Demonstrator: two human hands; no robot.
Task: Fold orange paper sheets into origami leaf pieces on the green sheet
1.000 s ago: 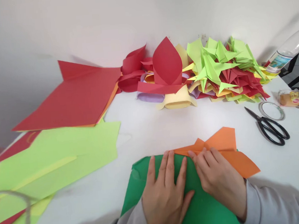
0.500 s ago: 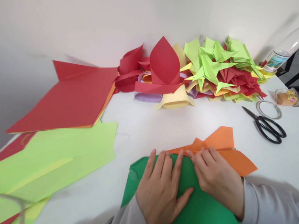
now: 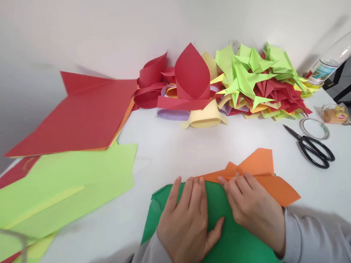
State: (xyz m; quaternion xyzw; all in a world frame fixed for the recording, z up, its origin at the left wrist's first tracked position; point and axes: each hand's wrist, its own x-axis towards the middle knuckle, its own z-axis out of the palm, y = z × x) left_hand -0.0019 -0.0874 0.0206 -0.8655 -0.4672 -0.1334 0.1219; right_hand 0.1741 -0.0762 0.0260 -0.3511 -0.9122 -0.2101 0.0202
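A folded orange paper [image 3: 257, 165] lies across the top edge of a green board [image 3: 230, 248]. My left hand [image 3: 190, 219] rests palm down on the board, thumb apart, its fingertips at the narrow left end of the orange paper. My right hand [image 3: 252, 206] has its fingers bent and pressed onto the middle of the orange paper, thumb tucked near them. The paper's wide end spreads out to the right beyond that hand.
Red sheets [image 3: 80, 118] and light green sheets [image 3: 76, 184] lie at left. Paper pieces [image 3: 192, 73] and folded stars [image 3: 247, 77] line the wall. Scissors [image 3: 312, 147], tape [image 3: 314, 128], a wrapped snack [image 3: 334, 115] and a bottle [image 3: 334, 60] are at right.
My left index finger has moved left, away from my right hand and closer to its other fingers. My right hand and the orange paper look almost the same.
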